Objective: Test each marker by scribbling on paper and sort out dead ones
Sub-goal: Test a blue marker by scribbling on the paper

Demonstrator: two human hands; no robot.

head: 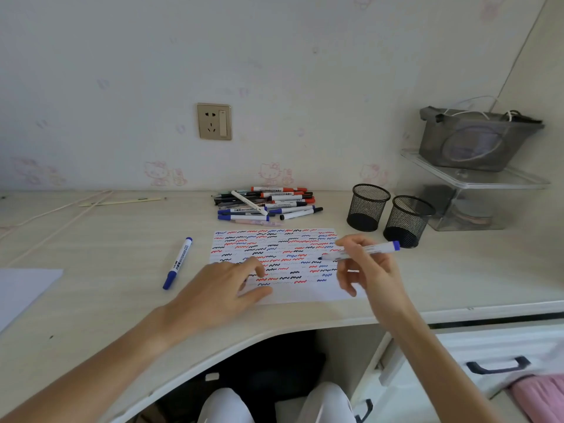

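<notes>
Left hand (225, 288) pressing paper (293, 296), right hand (363, 270) holding marker (360, 251)

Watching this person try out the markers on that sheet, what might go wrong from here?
1. The paper is nearly full of squiggles, so a faint line from the blue marker in the right hand could be missed among them.
2. The left hand rests on inked lines and might smear them.
3. The lone marker lying left of the sheet could get mixed up with the untested pile.
</notes>
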